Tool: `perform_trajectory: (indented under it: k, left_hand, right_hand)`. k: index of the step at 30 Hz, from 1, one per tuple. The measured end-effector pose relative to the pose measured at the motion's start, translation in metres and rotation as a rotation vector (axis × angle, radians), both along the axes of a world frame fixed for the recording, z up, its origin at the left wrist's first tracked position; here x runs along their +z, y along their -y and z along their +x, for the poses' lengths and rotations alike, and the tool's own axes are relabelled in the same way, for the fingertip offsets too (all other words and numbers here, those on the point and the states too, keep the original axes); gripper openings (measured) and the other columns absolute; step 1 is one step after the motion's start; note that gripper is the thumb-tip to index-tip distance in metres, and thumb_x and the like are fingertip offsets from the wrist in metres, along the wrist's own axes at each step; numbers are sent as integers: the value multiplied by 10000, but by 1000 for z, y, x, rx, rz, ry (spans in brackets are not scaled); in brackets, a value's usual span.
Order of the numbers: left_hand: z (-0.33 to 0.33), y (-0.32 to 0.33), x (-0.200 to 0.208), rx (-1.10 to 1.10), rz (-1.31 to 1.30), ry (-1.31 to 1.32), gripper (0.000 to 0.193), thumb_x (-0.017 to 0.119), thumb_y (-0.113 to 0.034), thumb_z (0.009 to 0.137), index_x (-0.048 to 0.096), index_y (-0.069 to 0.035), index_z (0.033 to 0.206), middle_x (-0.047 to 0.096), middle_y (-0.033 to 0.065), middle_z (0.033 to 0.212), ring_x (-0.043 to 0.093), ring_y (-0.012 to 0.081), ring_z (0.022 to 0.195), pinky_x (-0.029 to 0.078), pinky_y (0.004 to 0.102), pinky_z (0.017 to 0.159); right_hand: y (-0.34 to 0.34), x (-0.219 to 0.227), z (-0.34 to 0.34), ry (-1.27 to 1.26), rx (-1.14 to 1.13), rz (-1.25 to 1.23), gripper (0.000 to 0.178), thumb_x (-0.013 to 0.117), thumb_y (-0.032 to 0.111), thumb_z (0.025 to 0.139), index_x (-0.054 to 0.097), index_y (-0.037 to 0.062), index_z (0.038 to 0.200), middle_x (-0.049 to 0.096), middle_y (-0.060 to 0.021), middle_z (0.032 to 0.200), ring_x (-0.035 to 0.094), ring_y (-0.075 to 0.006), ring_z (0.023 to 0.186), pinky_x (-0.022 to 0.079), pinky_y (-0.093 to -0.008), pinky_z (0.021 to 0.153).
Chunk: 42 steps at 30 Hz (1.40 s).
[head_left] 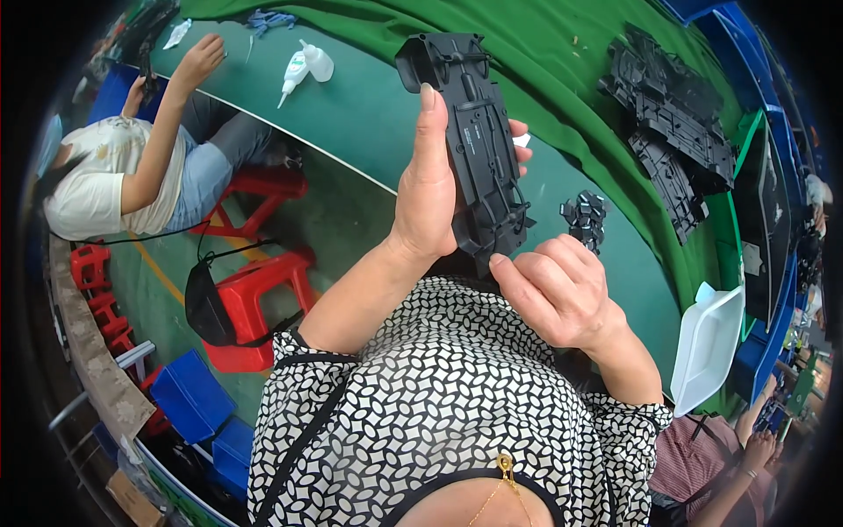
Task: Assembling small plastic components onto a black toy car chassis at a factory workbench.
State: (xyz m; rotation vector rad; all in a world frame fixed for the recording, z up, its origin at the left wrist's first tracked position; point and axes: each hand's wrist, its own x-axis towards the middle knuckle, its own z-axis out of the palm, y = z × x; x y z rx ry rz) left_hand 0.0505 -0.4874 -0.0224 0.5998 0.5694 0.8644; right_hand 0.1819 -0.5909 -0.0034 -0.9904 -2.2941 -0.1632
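My left hand [425,189] is wrapped round a long black plastic toy car chassis [479,140], tilted up in front of my chest. Its thumb lies along one side, and the fingertips show past the other. Close to the chassis's near end is my right hand [562,294], its fingers curled in and the thumb tip against or right beside that end. Whatever those fingers pinch, if anything, is hidden. Beyond the right hand, a small heap of black plastic parts [587,220] lies on the green table [369,132].
White dropper bottles [309,67] stand at the far left of the table. More black chassis [672,123] are piled on green cloth [562,114] at right, above a white tray [707,347]. A co-worker [132,176] sits left, near red stools [263,294].
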Motion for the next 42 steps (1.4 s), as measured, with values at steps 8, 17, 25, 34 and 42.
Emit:
perform_trajectory:
  k: [8, 17, 25, 34, 42]
  left_hand:
    - [3, 2, 2, 30, 35, -8, 757, 313, -722, 874, 519, -40, 1130, 607, 75, 997, 605, 150, 860, 518, 274, 743]
    - [3, 6, 6, 8, 72, -10, 773, 326, -734, 863, 512, -36, 1139, 602, 72, 1002, 595, 142, 859, 510, 265, 743]
    - [3, 9, 11, 28, 149, -24, 764, 335, -721, 871, 532, -23, 1110, 601, 68, 998, 588, 128, 854, 496, 256, 751]
    - [1, 9, 6, 6, 212, -39, 774, 211, -658, 929, 497, 12, 1190, 596, 143, 1090, 613, 195, 936, 522, 323, 820]
    - [-5, 8, 6, 85, 326, -43, 836, 241, -712, 891, 474, 19, 1224, 572, 142, 1156, 591, 197, 971, 494, 325, 854]
  right_hand:
    - [1, 0, 0, -6, 2, -19, 232, 647, 41, 638, 611, -31, 855, 475, -28, 713, 456, -139, 585, 346, -266, 483]
    - [3, 0, -1, -33, 20, -29, 244, 648, 54, 630, 615, -26, 858, 488, -28, 727, 463, -138, 591, 355, -263, 487]
    - [4, -2, 0, -50, 9, -20, 253, 639, 59, 618, 610, -26, 855, 500, -37, 727, 464, -146, 586, 360, -267, 485]
    - [3, -8, 1, -70, 10, 7, 261, 635, 62, 621, 613, -31, 864, 518, -44, 741, 460, -146, 583, 355, -271, 475]
    - [15, -8, 1, -356, -192, -161, 178, 698, -13, 726, 638, -21, 894, 566, -58, 745, 538, -167, 578, 429, -280, 499]
